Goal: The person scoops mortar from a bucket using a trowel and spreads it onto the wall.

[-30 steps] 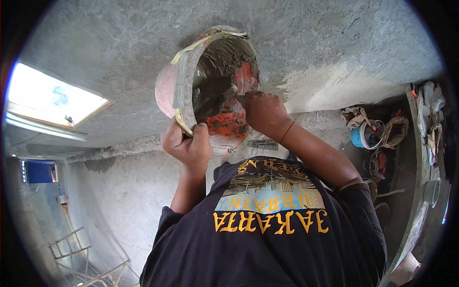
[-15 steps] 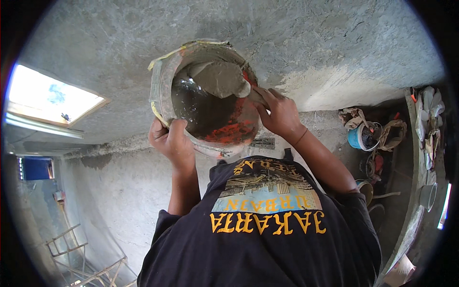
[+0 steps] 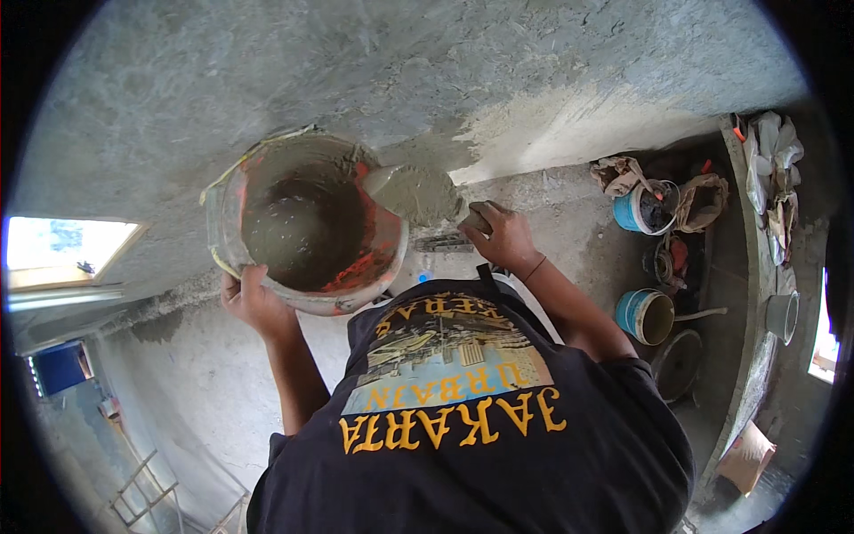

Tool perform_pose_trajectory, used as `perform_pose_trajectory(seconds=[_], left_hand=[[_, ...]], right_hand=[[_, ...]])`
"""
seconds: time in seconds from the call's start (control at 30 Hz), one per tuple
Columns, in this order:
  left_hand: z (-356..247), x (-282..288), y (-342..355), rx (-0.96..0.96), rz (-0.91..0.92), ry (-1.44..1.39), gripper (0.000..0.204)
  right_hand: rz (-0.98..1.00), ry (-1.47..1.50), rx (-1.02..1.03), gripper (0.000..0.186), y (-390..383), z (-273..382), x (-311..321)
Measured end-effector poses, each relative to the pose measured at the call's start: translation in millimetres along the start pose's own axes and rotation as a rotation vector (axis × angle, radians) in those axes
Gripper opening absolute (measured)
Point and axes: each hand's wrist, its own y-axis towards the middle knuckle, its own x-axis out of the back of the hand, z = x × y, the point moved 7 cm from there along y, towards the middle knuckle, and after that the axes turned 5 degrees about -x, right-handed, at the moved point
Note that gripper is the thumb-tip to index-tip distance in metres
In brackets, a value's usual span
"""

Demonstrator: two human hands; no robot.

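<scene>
Indoor building site, shown by a rough, patchily plastered wall (image 3: 534,53), a bucket (image 3: 227,218) of wet mortar (image 3: 302,233), blue pails (image 3: 631,313) and a sack (image 3: 704,203).

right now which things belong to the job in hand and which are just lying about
In use:
bucket of grey mix, left hand gripping rim
loaded trowel, right hand

Lying about:
upper blue bucket
lower blue bucket
brown sack
grey container

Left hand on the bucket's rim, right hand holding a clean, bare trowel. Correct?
Not bare: the head view shows the trowel coated in grey mortar. The left hand is on the bucket's rim and the right hand holds the trowel, as stated.
</scene>
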Motion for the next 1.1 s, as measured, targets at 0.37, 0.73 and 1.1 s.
perform_pose_trajectory(seconds=[0.37, 0.73, 1.1], left_hand=[[0, 14, -24, 0.063, -0.221, 0.134, 0.029], [11, 49, -44, 0.163, -0.438, 0.23, 0.029], [8, 63, -51, 0.184, -0.474, 0.265, 0.028]], right_hand=[[0.174, 0.024, -0.147, 0.037, 6, -116, -23], [0.251, -0.03, -0.188, 0.036, 48, -218, -95], [0.283, -0.065, -0.251, 0.038, 72, -250, -123]])
